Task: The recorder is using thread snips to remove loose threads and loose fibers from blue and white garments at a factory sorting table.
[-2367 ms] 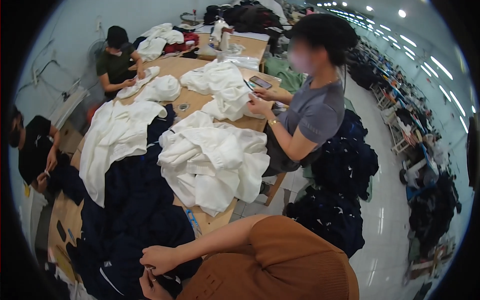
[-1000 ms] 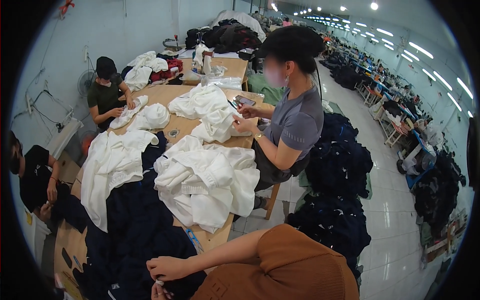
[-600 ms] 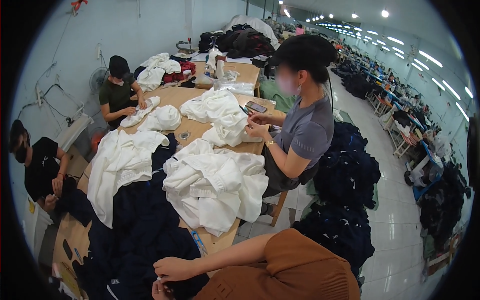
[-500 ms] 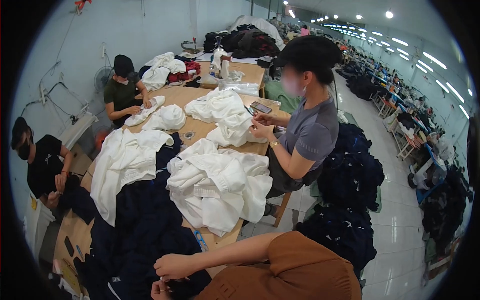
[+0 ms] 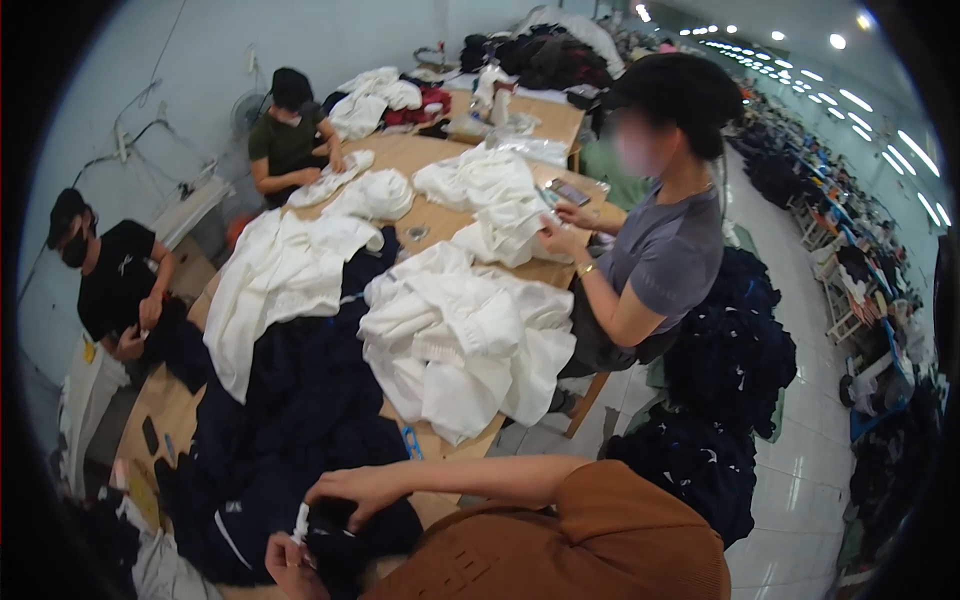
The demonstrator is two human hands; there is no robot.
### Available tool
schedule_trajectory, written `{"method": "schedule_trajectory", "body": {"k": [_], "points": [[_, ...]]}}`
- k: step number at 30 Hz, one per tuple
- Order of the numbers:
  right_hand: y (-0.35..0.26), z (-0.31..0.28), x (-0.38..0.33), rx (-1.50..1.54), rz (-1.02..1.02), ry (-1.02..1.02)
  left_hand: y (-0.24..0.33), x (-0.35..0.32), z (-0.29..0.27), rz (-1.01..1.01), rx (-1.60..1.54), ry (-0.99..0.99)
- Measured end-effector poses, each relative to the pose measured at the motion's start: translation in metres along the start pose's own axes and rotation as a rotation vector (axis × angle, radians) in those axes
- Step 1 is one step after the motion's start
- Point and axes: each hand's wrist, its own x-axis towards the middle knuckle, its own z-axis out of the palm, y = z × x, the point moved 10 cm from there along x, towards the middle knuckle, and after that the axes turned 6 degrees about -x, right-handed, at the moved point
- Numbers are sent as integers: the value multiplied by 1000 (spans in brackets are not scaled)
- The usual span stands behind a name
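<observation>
At the lower edge, my left hand (image 5: 290, 562) is closed in a pinch at the lower end of a small white strip (image 5: 301, 524). My right hand (image 5: 356, 488) is curled over a navy garment (image 5: 385, 530), its fingertips near the strip's upper end. Dark cloth shows beneath the right palm; whether the strip is attached to it, I cannot tell. A large heap of navy garments (image 5: 270, 430) spreads beyond both hands, with a white stripe on one piece.
A pile of white garments (image 5: 470, 340) lies ahead on the wooden table (image 5: 440, 500), near blue snips (image 5: 411, 442). A co-worker (image 5: 650, 240) handles white cloth at right; two others sit at left. Bundles of navy garments (image 5: 725, 350) stand on the floor.
My right hand has opened wider over the navy cloth, and my left hand has moved left. The white strip now shows more between them. The whole view has shifted slightly.
</observation>
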Motion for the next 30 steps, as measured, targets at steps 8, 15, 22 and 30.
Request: {"method": "schedule_trajectory", "body": {"k": [8, 15, 22, 30], "points": [[-68, -14, -7, 312, -54, 110, 134, -82, 179, 1510, 1816, 545], [-135, -103, -129, 413, -44, 296, 114, 7, 213, 806, 507, -177], [-181, -133, -334, 738, 163, 703, -69, -30, 347, -543, 9, -765], [-292, -55, -653, 58, 729, 2291, -213, -167, 433, -594, 629, -1561]]}}
